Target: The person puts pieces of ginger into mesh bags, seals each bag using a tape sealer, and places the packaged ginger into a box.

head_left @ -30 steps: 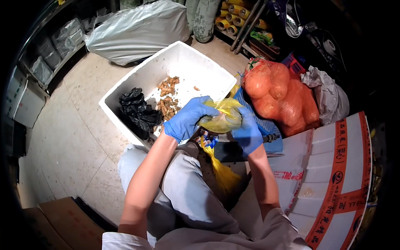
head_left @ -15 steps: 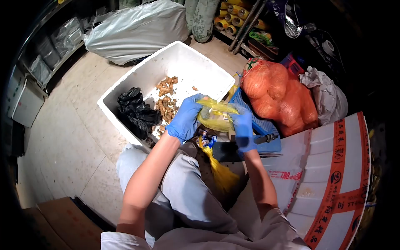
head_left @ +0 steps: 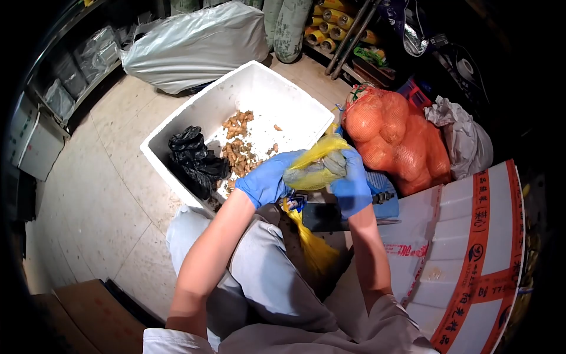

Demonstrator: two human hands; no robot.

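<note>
Both my hands wear blue gloves and hold a yellow mesh bag (head_left: 305, 175) in front of my knees, by the near right corner of a white foam box (head_left: 277, 88). My left hand (head_left: 268, 179) has its fingers closed on the bag's left side. On the other side, my right hand (head_left: 352, 183) grips the bag, its fingers partly covered by the netting. Greyish shapes show through the mesh; I cannot tell whether they are fingers or contents. Inside the foam box lie pieces of ginger (head_left: 240, 154) and a crumpled black plastic bag (head_left: 196, 159).
More yellow netting (head_left: 315, 245) hangs below my hands. A red net sack (head_left: 401, 135) of large round things stands at the right, beside a whitish bag (head_left: 463, 138). A taped foam box (head_left: 454, 253) is at the near right. A silver-covered bundle (head_left: 197, 44) lies behind.
The yellow mesh bag is drawn up and spread wider between my hands. My right hand has turned and moved slightly up, with netting now over its fingers. My left hand has shifted slightly right.
</note>
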